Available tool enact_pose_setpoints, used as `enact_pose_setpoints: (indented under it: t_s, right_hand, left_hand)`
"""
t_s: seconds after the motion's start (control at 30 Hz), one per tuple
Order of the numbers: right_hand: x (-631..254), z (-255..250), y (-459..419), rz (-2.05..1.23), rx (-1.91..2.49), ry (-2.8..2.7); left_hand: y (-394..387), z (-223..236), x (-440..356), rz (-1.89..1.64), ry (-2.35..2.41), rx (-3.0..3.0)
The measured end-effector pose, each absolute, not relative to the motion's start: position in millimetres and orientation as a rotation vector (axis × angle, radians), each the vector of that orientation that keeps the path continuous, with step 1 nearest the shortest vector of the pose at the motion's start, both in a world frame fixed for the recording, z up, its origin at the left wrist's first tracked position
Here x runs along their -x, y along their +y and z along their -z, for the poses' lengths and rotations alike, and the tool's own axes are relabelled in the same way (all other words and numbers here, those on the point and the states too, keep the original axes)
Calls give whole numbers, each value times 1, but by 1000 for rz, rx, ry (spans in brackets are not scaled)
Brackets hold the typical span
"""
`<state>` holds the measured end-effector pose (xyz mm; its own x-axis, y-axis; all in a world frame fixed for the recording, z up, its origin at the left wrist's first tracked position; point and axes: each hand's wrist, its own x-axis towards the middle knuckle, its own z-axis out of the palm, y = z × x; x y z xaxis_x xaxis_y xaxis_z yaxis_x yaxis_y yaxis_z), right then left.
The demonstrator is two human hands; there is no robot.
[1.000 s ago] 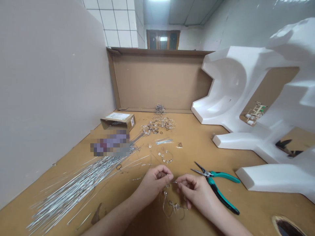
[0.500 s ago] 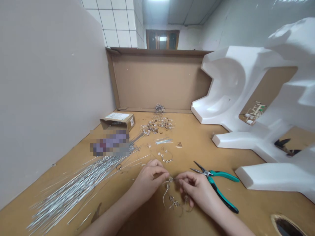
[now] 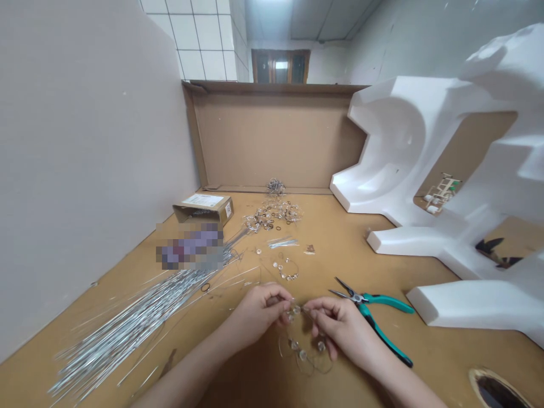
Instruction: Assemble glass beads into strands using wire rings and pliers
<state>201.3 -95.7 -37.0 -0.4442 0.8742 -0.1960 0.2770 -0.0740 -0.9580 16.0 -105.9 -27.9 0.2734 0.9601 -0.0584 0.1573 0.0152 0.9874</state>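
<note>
A thin wire strung with clear beads [image 3: 302, 355] hangs in a loose loop between my two hands. My left hand [image 3: 267, 309] pinches it near a bead at the upper left of the loop. Facing it, my right hand [image 3: 334, 320] pinches the wire's other side with thumb and forefinger, its remaining fingers curled. Teal-handled needle-nose pliers [image 3: 376, 317] lie with jaws apart just right of my right hand. Beyond my hands rests another small beaded wire loop [image 3: 288, 276]. Fingertips hide part of the wire.
A bundle of long metal wires [image 3: 144, 317] spreads at the left, below a small cardboard box [image 3: 204, 208]. Beaded wire pieces and dark rings [image 3: 272, 215] are heaped at the back. White foam blocks [image 3: 450, 303] line the right, near a round hole [image 3: 495, 391].
The beaded wire has shifted and swung slightly between my hands. My left fingers have closed further around the bead at the upper left. The pliers stay put.
</note>
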Motion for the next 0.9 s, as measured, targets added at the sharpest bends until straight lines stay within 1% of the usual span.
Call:
enact_pose_setpoints:
  t_s: [0.1,0.27,0.37,0.7,0.9]
  right_hand:
    - [-202,35,-97,-1534,1230,-1723]
    - [-205,34,-99,-1491,1277,-1750]
    - [-205,33,-99,-1478,1295,-1754]
    - [-201,35,-98,-1534,1250,-1719]
    - [-200,37,-100,-1493,1249,-1704]
  left_hand:
    - [-106,28,-15,-866,1107,-1422]
    - [-106,23,-13,-898,1191,-1679]
    - [-106,21,-11,-899,1203,-1724]
    - [-109,23,-21,-915,1171,-1382]
    - [-107,25,-21,-948,1174,-1289]
